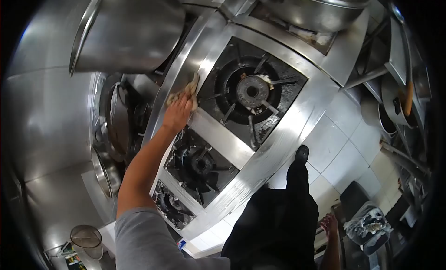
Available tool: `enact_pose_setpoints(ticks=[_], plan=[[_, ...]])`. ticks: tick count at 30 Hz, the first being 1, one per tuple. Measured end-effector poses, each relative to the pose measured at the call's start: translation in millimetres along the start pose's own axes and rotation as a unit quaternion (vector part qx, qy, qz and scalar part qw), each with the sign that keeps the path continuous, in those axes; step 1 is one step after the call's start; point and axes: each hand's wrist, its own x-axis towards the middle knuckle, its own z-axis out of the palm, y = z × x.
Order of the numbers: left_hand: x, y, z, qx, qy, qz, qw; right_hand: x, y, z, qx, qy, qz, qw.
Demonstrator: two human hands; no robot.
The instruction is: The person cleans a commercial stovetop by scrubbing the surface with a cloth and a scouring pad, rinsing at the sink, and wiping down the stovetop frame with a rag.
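Note:
My left hand [179, 113] is closed on a crumpled beige cloth [189, 91]. It presses the cloth onto the steel rim left of the large black gas burner [252, 88]. A smaller burner [202, 165] lies just below my left forearm, with another small burner [174, 205] nearer to me. Low on the right, my right hand [329, 223] is away from the stove. Its fingers are loosely bent and slightly apart, and no object shows in them.
A big steel pot [132, 33] stands beyond the stove's left edge, and another pot [320, 12] sits at the top. Pans [108, 172] line the left side. On the right are shelves with pots [397, 103] and a bin with a plastic liner [369, 226].

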Motion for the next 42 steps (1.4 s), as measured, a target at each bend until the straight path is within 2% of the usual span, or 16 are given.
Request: enact_pose_setpoints(ticks=[2, 5, 7, 10, 13, 17, 18, 21, 23, 25, 28, 29, 34, 36, 38, 42], plan=[[-68, -1, -10, -0.030, -0.122, -0.022, 0.992, -5, -1, -3, -0.056, 0.025, 0.009, 0.998], [-179, -12, 23, -0.028, -0.114, -0.020, 0.993, -12, -3, 9, -0.125, 0.082, 0.017, 0.989], [-248, -14, 44, -0.072, -0.266, -0.112, 0.955, -14, 6, 8, -0.115, 0.070, 0.026, 0.990], [-338, -14, 46, -0.052, -0.304, -0.083, 0.948, -8, 23, 15, -0.153, 0.080, 0.058, 0.983], [-430, -8, 61, -0.107, -0.316, -0.167, 0.928, -9, 43, 20, -0.172, 0.063, 0.077, 0.980], [-543, 2, 80, -0.201, -0.250, -0.327, 0.889, -12, 66, 32, -0.261, 0.056, 0.086, 0.960], [-607, 2, 137, -0.142, -0.186, -0.263, 0.936, -13, 69, 34, -0.266, 0.059, 0.087, 0.958], [-669, 18, 136, -0.196, -0.040, -0.278, 0.939, -26, 67, 44, -0.248, 0.016, 0.118, 0.962], [-693, 31, 146, -0.226, 0.001, -0.332, 0.916, -43, 79, 80, -0.376, -0.003, 0.017, 0.926], [-715, 47, 161, -0.290, 0.079, -0.375, 0.877, -63, 75, 110, -0.392, 0.022, 0.058, 0.918], [-734, 110, 164, -0.276, 0.073, -0.397, 0.872, -75, 74, 129, -0.551, -0.039, -0.006, 0.834], [-735, 142, 165, -0.322, 0.153, -0.429, 0.830, -75, 74, 130, -0.583, -0.051, -0.022, 0.810], [-750, 253, 68, -0.334, 0.064, -0.453, 0.824, -110, 52, 170, -0.481, -0.037, 0.013, 0.876], [-751, 247, 59, -0.404, 0.020, -0.446, 0.798, -110, 46, 164, -0.471, -0.031, -0.016, 0.881], [-740, 209, 64, -0.414, 0.193, -0.552, 0.697, -107, 37, 160, -0.479, -0.010, -0.031, 0.877], [-694, 104, 124, -0.252, 0.335, -0.560, 0.715, -133, 29, 168, -0.498, 0.034, -0.058, 0.865]])
